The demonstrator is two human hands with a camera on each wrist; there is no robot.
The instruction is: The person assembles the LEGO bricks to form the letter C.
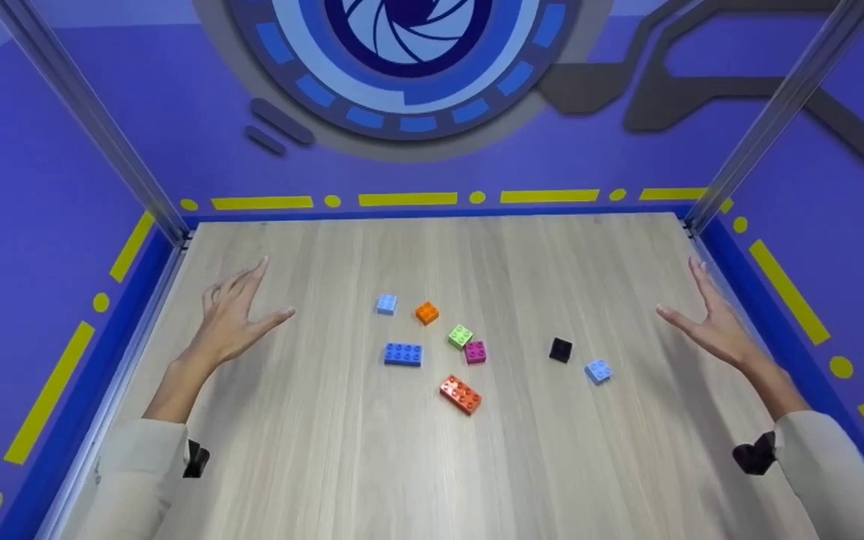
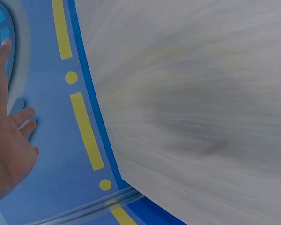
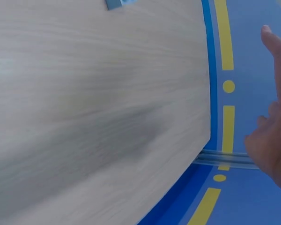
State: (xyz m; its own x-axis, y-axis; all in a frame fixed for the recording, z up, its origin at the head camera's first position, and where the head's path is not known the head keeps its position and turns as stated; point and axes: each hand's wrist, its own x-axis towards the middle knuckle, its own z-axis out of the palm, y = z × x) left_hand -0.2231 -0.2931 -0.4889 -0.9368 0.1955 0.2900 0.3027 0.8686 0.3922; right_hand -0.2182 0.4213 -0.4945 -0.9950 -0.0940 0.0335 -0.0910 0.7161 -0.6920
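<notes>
My left hand point(image 1: 229, 319) hovers over the left part of the table, fingers spread and holding nothing. On the right, my right hand point(image 1: 713, 322) is also held above the table with thumb and fingers apart. Between them lie loose toy bricks: a light blue brick point(image 1: 386, 304), an orange brick point(image 1: 427, 313), a long blue brick point(image 1: 403, 355), a lime green brick point(image 1: 460, 336) close against a magenta brick point(image 1: 475, 352), and a long red-orange brick point(image 1: 460, 394). Nearer the right hand are a black brick point(image 1: 560, 349) and a second light blue brick point(image 1: 598, 371).
Wood-grain table point(image 1: 289, 450) fills the floor of a booth. A blue-purple back wall point(image 1: 154, 112) with yellow markings and side walls enclose it. Metal posts point(image 1: 94, 127) stand at the far corners. Each wrist carries a black device point(image 1: 754, 454).
</notes>
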